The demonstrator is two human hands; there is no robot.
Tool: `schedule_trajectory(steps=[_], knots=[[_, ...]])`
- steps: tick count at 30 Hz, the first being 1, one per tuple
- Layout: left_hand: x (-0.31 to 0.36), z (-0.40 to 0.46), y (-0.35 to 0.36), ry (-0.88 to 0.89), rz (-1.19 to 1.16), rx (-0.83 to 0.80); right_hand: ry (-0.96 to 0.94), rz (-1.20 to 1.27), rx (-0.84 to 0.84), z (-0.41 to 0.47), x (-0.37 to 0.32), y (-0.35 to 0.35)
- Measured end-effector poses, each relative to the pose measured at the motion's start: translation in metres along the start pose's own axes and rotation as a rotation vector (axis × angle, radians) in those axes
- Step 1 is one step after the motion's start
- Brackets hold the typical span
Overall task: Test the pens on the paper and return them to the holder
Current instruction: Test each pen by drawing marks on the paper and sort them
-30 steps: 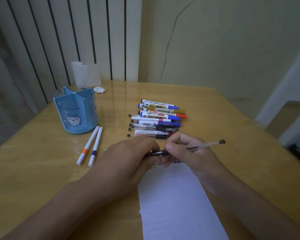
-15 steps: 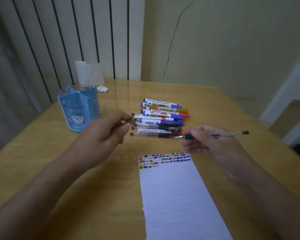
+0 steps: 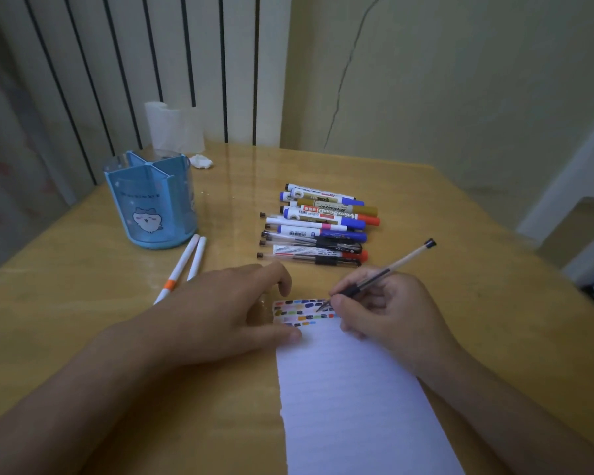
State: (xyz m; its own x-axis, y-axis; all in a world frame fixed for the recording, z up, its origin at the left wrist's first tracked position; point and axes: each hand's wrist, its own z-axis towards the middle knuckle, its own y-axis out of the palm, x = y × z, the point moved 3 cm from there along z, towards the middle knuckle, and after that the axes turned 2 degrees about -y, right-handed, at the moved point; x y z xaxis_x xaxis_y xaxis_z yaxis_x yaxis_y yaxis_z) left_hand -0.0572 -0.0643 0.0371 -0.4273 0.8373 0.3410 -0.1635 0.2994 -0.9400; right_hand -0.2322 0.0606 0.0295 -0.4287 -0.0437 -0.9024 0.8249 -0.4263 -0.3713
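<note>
Two hands in view, both low over the table. Left hand (image 3: 234, 310) lies palm down with fingers loosely spread and holding nothing; its thumb tip presses the left edge of the paper (image 3: 357, 399), the other fingers arch above the top-left corner. Right hand (image 3: 388, 313) pinches one clear pen (image 3: 391, 269) with a black grip in a writing hold, heel of the hand on the sheet, nib touching the top rows of marks, capped black end slanting up and to the right.

Table (image 3: 83, 303): one, wooden, glossy, filling most of the view.

Paper: one lined white sheet, long side running toward the viewer, left edge ragged. Colour marks (image 3: 299, 311) sit in short rows across its top; too small and blurred to count.

Tissue roll (image 3: 172, 126): one, white, at the far edge against the striped wall, with one crumpled scrap (image 3: 201, 161) beside it.

Holder (image 3: 151, 200): one, blue, round, split into compartments, a cartoon face on the front. It stands upright at far left; no pens show inside it.

Pile of pens (image 3: 319, 224): lying side by side beyond the hands, well right of the holder. Roughly nine or ten; they overlap, so no exact count. Caps blue, gold, red, black.

White pens (image 3: 189, 262): two, parallel, just in front of the holder, one with an orange band; their lower ends run behind the left hand.
</note>
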Motion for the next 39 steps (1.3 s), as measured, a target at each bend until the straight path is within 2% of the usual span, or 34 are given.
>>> schedule_trajectory(steps=[8,24,39], knots=[[0.001,0.004,0.004,-0.023,0.039,-0.009,-0.029,-0.076,0.001,0.001,0.008,0.001],[-0.001,0.006,0.004,-0.063,0.017,-0.022,0.000,-0.016,-0.020,0.001,0.010,-0.001],[-0.002,0.007,0.004,-0.067,0.000,-0.027,-0.041,-0.126,-0.028,0.000,0.008,0.001]])
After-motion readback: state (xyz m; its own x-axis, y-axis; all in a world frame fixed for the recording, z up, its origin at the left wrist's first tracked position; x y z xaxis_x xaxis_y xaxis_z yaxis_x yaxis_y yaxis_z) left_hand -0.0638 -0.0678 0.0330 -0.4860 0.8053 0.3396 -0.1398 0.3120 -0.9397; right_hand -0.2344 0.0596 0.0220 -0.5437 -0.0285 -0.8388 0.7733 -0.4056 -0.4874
